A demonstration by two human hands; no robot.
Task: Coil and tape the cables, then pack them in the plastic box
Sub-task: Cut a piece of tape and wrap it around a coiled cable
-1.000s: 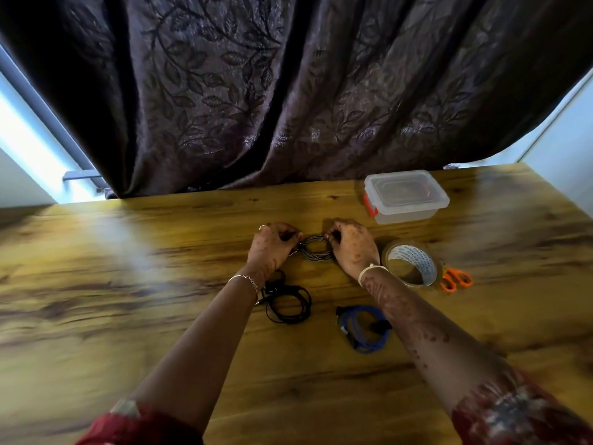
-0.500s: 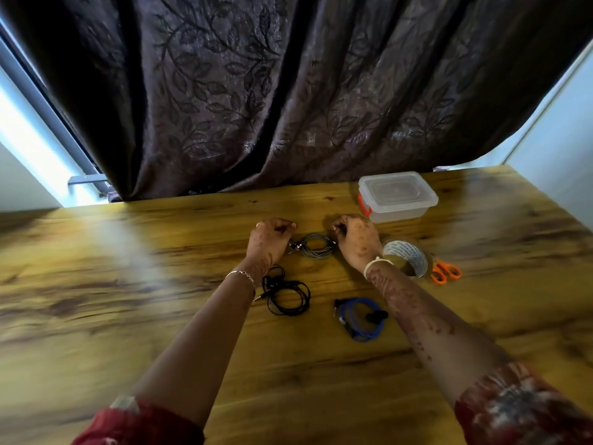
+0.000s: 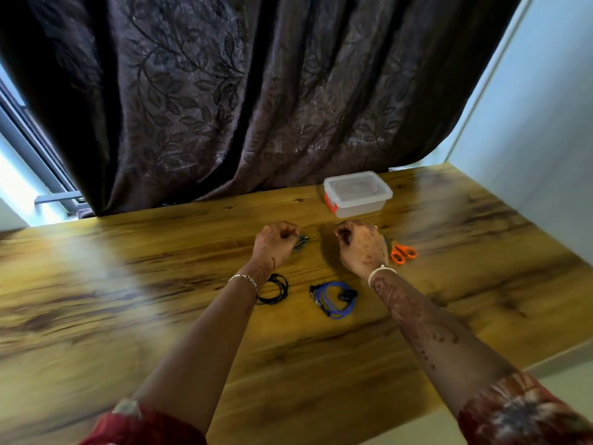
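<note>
On the wooden table (image 3: pixel 160 284), my left hand (image 3: pixel 276 244) is closed on a small grey cable coil (image 3: pixel 301 244), which sticks out to the right of its fingers. My right hand (image 3: pixel 362 247) hovers a short way to the right with its fingers curled; I see nothing in them. Below my left wrist lies a black coiled cable (image 3: pixel 277 292), partly hidden by it. A blue coiled cable (image 3: pixel 333 298) lies between my forearms. The clear plastic box (image 3: pixel 356 194), lid on and with a red latch, stands behind my right hand.
Orange-handled scissors (image 3: pixel 403 253) lie just right of my right hand, which hides the tape roll. A dark patterned curtain (image 3: pixel 256 107) hangs behind the table's far edge. The table's right edge meets a pale wall (image 3: pixel 545 139).
My hands have drawn apart. The grey coil stayed with my left hand, and my right hand came off it and moved right, over the tape roll. The view tilted up.
</note>
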